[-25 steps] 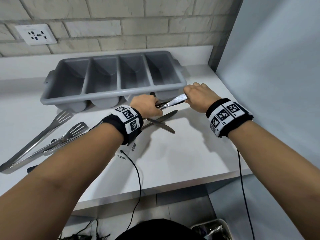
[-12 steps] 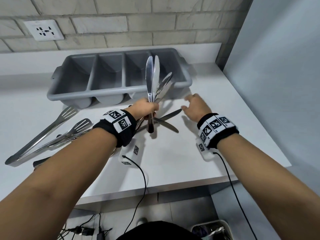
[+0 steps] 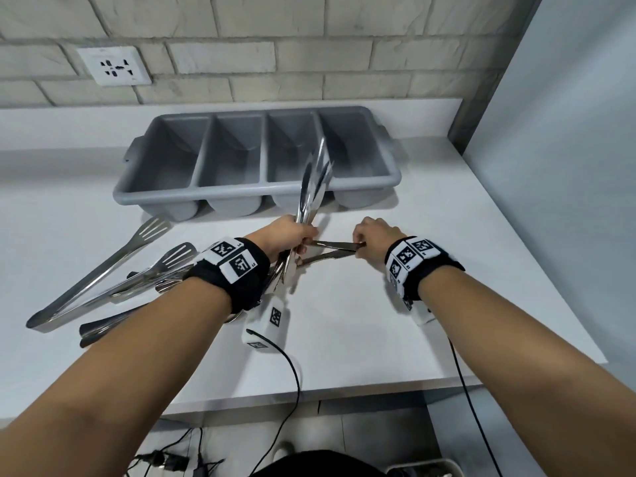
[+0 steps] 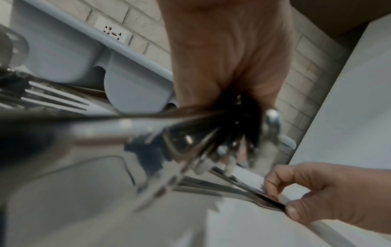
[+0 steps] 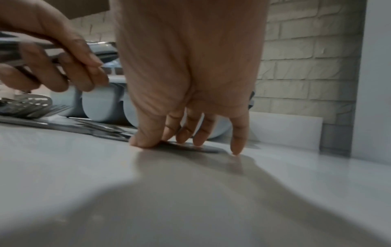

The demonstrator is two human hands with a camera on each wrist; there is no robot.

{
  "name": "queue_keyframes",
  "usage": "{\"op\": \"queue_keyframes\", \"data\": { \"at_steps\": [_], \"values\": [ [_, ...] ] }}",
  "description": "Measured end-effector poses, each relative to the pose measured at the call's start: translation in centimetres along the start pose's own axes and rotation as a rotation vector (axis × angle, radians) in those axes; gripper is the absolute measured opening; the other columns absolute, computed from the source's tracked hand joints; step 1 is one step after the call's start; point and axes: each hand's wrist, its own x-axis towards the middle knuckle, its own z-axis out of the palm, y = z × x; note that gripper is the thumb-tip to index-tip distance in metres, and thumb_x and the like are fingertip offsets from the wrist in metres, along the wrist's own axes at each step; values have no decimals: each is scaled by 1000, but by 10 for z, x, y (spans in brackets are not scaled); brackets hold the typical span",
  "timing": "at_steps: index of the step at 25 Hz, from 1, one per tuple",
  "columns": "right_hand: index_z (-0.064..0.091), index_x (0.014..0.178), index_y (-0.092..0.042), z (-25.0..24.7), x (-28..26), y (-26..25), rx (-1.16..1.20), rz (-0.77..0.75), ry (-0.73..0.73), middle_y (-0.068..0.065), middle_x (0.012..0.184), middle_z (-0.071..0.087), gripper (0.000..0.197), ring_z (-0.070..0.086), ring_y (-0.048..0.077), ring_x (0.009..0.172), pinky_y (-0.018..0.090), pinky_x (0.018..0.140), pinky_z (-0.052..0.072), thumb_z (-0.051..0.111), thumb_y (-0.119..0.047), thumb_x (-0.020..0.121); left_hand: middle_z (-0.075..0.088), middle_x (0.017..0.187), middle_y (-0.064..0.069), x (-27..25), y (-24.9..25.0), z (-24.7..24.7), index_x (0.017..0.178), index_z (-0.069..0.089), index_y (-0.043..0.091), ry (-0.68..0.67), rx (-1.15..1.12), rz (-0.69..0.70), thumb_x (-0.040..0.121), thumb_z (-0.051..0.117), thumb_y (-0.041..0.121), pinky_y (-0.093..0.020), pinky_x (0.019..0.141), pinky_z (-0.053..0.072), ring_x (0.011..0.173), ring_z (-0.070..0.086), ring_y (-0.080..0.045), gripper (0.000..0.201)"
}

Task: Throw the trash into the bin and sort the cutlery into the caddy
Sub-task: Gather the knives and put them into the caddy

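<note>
From the head view, the left hand (image 3: pixel 292 235) is clenched round a bundle of shiny steel table knives (image 3: pixel 315 180), blades pointing up and fanning slightly in front of the grey plastic four-compartment caddy (image 3: pixel 192 194), whose compartments all look bare. The right hand (image 3: pixel 375 241) pinches the ends of two more steel knives lying on the white worktop (image 3: pixel 344 339), just beside the left fist. Long steel slotted tongs (image 3: pixel 113 266) and other utensils lie to the left. A pale bin rim (image 3: pixel 430 468) shows at the bottom edge; no trash is visible on the worktop.

The left wrist view, heavily blurred, shows the knife handles crowded in that fist, splayed rather than aligned. My worry is that adding two more pieces to such a loose fan could let one slide out, clatter onto the worktop, or fall past the near edge.

In the right wrist view the right hand's fingertips (image 5: pixel 146 142) press down on a flat dark blade (image 5: pixel 190 147) lying flush on the smooth surface, thumb and forefinger closing on it. A thin blade on a slick top gives little purchase, so the fingers may skid off, and a sharp edge could nick a finger. Passing blades between two hands this close also risks a jab.
</note>
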Motion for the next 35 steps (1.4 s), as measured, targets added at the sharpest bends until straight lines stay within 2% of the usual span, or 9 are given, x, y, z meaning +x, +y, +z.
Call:
{"op": "queue_keyframes", "data": {
  "at_steps": [4,11,14,17,21,25,27,31,35],
  "values": [
    [56,111,-11,2,0,-1,-159,-5,-56,7,123,49,24,43,25,120,44,98,41,55,-20,89,47,72,-3,2,2,2,85,50,12,18,103,4,87,59,13,-25,52,40,55,44,-16,9],
    [51,114,-9,1,-9,1,-196,-15,-42,11,117,58,24,57,31,106,39,88,44,49,-15,91,48,65,1,3,7,13,72,51,17,17,205,121,89,56,6,-11,40,39,52,42,-11,20],
    [52,111,-9,2,-7,3,-216,-5,-88,12,115,60,25,60,31,103,36,85,47,40,-6,89,49,67,3,4,5,14,73,52,19,-6,278,151,88,58,12,-18,52,41,58,45,-11,18],
    [54,107,-11,-11,-13,13,-205,-3,-87,12,112,61,25,59,30,93,33,77,46,40,-5,88,52,70,1,4,5,15,89,58,14,-4,354,179,89,58,16,-19,55,38,62,47,-14,1],
    [54,109,-12,-46,-27,11,-331,-99,73,10,113,63,27,59,29,105,37,93,39,37,-5,89,58,91,1,-1,13,21,117,59,10,-12,458,256,90,59,18,-4,53,39,82,53,-14,28],
    [54,113,-8,-72,-40,9,-582,-177,169,11,118,62,32,57,27,111,38,96,34,39,-6,86,56,99,4,-5,25,30,124,55,14,-8,506,305,85,66,19,-14,71,35,91,51,-13,40],
    [55,111,-7,-83,-47,5,-655,-224,209,11,117,63,31,56,26,110,37,96,34,38,-7,86,59,99,2,-3,28,32,119,55,16,9,527,329,82,69,17,-16,74,36,89,53,-14,40],
    [57,109,-9,-99,-50,-19,-776,-397,308,9,111,66,47,56,28,106,38,95,35,18,-15,83,60,83,1,-1,30,42,88,56,19,45,538,331,73,76,20,-21,58,37,76,53,-16,25],
    [51,125,-9,-112,-47,-26,-796,-372,332,13,134,51,39,40,29,130,47,114,19,37,-14,88,53,62,4,0,33,45,62,50,20,75,447,236,78,69,19,-23,51,35,56,48,-11,24]
  ]
}}
